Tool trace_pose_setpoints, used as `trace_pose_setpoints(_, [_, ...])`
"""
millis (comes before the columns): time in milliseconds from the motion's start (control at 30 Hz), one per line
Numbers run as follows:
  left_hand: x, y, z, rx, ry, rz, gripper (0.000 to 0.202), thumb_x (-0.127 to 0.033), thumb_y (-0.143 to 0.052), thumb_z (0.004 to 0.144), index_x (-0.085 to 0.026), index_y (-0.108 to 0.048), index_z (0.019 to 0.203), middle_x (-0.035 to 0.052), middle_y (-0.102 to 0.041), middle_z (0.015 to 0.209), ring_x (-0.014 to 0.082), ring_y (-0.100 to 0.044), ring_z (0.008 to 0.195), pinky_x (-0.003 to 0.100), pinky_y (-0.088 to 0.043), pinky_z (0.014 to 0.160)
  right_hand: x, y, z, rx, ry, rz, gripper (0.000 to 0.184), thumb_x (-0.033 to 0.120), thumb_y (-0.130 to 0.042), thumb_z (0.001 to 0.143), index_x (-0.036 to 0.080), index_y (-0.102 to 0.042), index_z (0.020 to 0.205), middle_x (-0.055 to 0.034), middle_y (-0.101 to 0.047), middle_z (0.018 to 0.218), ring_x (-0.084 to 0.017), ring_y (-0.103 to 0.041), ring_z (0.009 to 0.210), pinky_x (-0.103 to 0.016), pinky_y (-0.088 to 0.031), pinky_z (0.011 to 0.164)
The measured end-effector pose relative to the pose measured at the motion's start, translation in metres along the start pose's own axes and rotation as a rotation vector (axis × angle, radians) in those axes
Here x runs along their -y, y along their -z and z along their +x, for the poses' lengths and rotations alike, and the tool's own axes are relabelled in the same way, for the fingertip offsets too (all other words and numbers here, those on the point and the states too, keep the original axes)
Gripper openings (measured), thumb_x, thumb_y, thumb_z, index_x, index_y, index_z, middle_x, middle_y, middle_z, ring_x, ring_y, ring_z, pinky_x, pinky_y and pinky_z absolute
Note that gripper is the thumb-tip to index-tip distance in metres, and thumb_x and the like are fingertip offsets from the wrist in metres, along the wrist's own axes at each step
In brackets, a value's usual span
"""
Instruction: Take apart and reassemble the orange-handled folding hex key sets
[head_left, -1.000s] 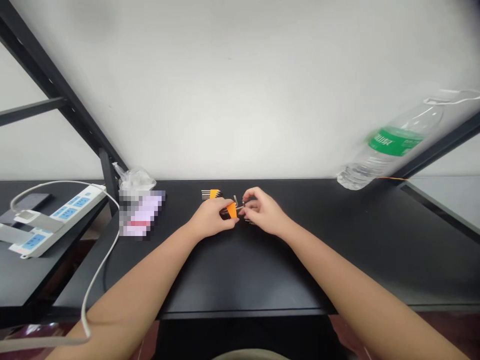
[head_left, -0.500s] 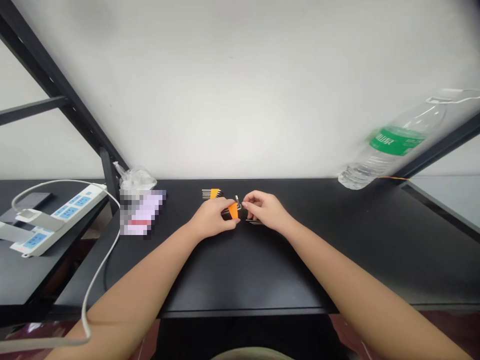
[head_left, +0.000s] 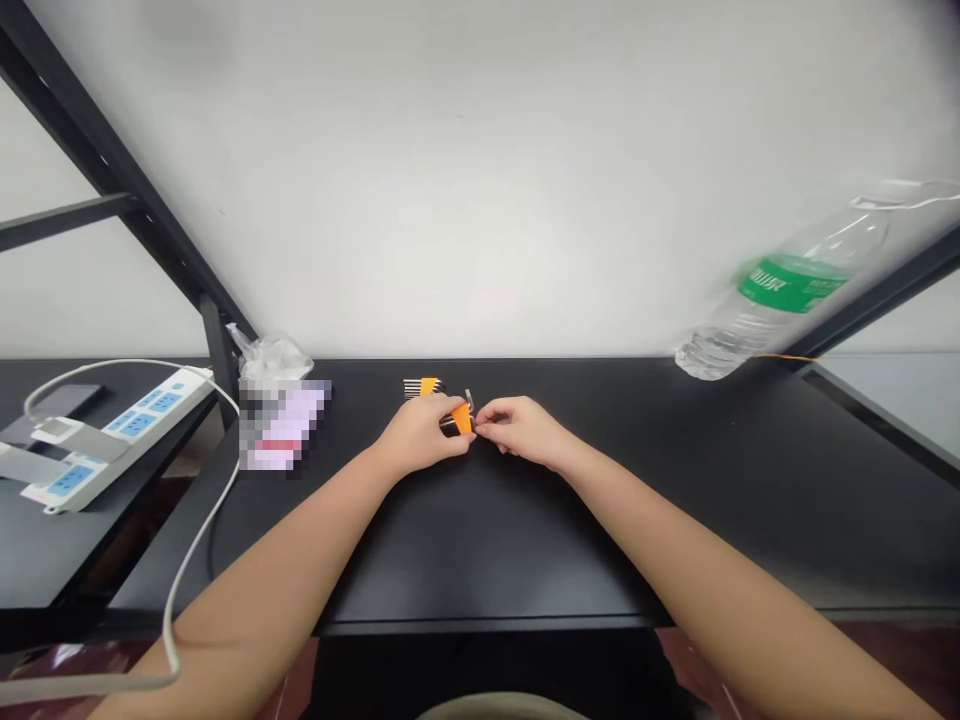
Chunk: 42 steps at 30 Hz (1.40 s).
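My left hand (head_left: 420,435) is closed around an orange hex key holder (head_left: 462,419), with thumb and fingers on opposite edges. Metal keys sit in this holder, and the bent end of one hex key (head_left: 469,398) sticks up at its far right corner. Against the holder's right side, my right hand (head_left: 525,430) pinches the end of another hex key, mostly hidden by the fingertips. Just beyond my left hand lies a second orange holder (head_left: 429,386) filled with several hex keys, their straight ends pointing left.
A crumpled clear plastic bag (head_left: 274,362) and a blurred-out pinkish packet (head_left: 289,430) lie to the left. Farther left are a white power strip (head_left: 120,440) and a looping white cable (head_left: 199,530). A green-labelled bottle (head_left: 795,283) hangs tilted at right, before the wall.
My right hand has moved slightly left and nearer, bringing its fingertips against the holder's right edge. The loose keys seen under that hand before are out of sight. My left hand stays nearly still.
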<state>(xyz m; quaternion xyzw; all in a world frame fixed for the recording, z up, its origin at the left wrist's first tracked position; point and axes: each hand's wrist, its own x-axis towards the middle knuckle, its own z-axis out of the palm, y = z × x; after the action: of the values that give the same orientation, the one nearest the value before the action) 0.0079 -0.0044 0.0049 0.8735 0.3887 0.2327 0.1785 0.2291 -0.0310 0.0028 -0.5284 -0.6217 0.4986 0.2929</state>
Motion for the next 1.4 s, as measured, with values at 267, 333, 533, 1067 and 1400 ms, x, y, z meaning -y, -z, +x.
trace_pose_setpoints(267, [-0.001,0.001,0.0,0.01,-0.005,0.011,0.017,-0.036,-0.071,0.08,-0.021,-0.062,0.083,0.0013,-0.063,0.08,0.0167,-0.055,0.072,0.027,-0.039,0.064,0.009,-0.004,-0.006,0.017,0.041,0.209,0.01,0.025,-0.064,0.083,0.019,-0.064,0.09,0.0017,-0.063,0.062,-0.01,-0.053,0.049,-0.02,-0.038,0.044])
trace_pose_setpoints(333, [-0.002,0.0,0.0,0.018,-0.012,0.007,0.019,-0.037,-0.072,0.08,-0.021,-0.063,0.085,0.0013,-0.063,0.08,0.0168,-0.056,0.072,0.027,-0.04,0.064,0.009,-0.003,-0.006,-0.014,0.065,0.286,0.012,0.024,-0.064,0.081,0.019,-0.064,0.092,-0.0019,-0.07,0.075,-0.01,-0.056,0.05,-0.021,-0.039,0.044])
trace_pose_setpoints(533, [-0.004,0.001,0.0,0.042,0.001,-0.047,0.019,-0.037,-0.072,0.08,-0.021,-0.062,0.083,0.0009,-0.063,0.078,0.0162,-0.056,0.07,0.027,-0.042,0.065,0.006,0.006,-0.004,-0.074,0.094,0.257,0.015,0.027,-0.06,0.083,0.021,-0.064,0.095,-0.0035,-0.071,0.081,-0.013,-0.058,0.052,-0.025,-0.042,0.046])
trace_pose_setpoints(1067, [-0.007,0.003,-0.001,0.04,0.051,-0.081,0.017,-0.035,-0.069,0.08,-0.021,-0.059,0.078,0.0007,-0.064,0.078,0.0167,-0.058,0.071,0.028,-0.045,0.065,-0.007,0.056,-0.013,0.134,0.296,-0.818,0.009,0.023,-0.067,0.085,0.023,-0.074,0.091,-0.0056,-0.065,0.1,-0.019,-0.061,0.083,-0.03,-0.046,0.073])
trace_pose_setpoints(1400, [-0.006,0.002,-0.001,0.035,0.04,-0.077,0.017,-0.034,-0.07,0.079,-0.021,-0.06,0.079,0.0005,-0.063,0.077,0.0165,-0.057,0.07,0.028,-0.044,0.066,0.004,0.026,-0.016,0.062,0.333,-1.005,0.013,0.011,-0.067,0.077,0.021,-0.058,0.075,-0.0054,-0.062,0.083,-0.02,-0.056,0.078,-0.031,-0.038,0.068])
